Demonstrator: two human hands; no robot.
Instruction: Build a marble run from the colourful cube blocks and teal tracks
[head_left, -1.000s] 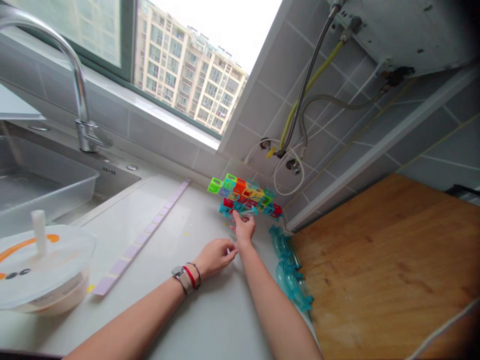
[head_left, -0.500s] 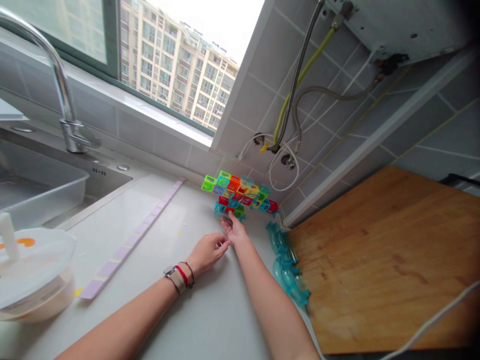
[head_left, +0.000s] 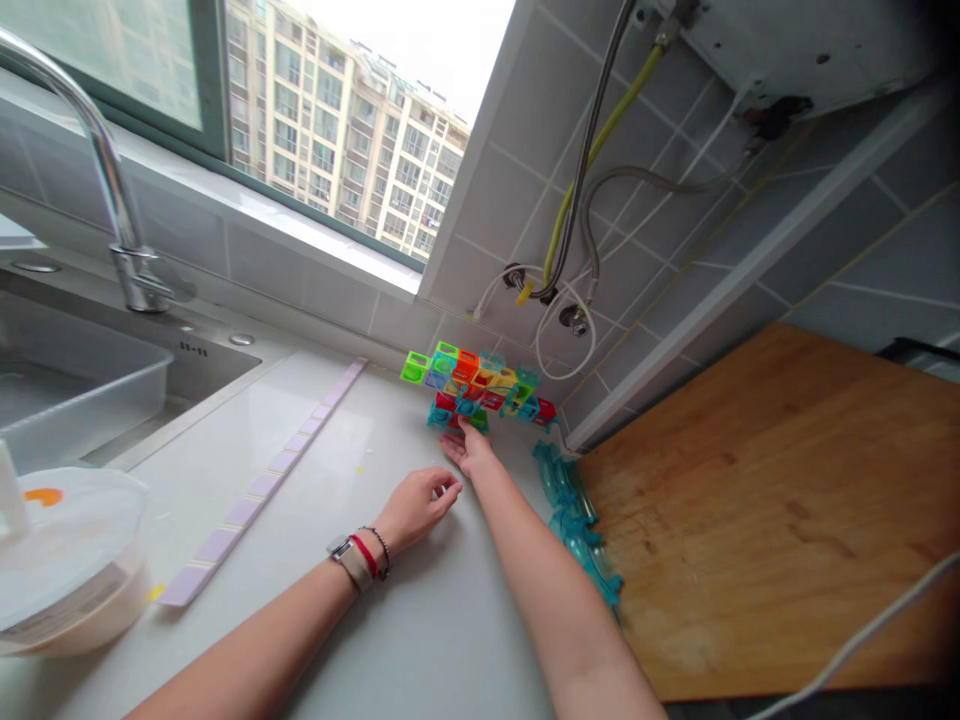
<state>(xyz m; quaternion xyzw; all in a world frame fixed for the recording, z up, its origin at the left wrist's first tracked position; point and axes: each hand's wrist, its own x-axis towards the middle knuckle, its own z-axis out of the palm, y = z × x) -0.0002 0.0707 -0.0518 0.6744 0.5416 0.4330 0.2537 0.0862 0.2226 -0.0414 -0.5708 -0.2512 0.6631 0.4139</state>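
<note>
A stack of translucent coloured blocks point(head_left: 480, 390) in green, orange, yellow, red and teal stands on the white counter point(head_left: 420, 640) against the tiled wall corner. My right hand point(head_left: 471, 452) reaches forward, and its fingertips pinch the lowest blocks at the stack's front. My left hand point(head_left: 417, 505) rests on the counter just behind and left of the right hand. Its fingers are curled in and nothing shows in them. A watch and bracelets point(head_left: 361, 555) sit on the left wrist.
Teal curved track pieces point(head_left: 574, 515) lie along the left edge of a wooden board point(head_left: 757, 500). A purple strip point(head_left: 262, 480) crosses the counter. At left are a sink with a faucet point(head_left: 124, 250), a clear bin point(head_left: 82, 390) and a white lidded container point(head_left: 67, 560). Hoses point(head_left: 577, 200) hang on the wall.
The view has shifted slightly rightward. My right hand has stayed at the base of the block stack, reaching a little deeper. My left hand has drawn slightly back from it.
</note>
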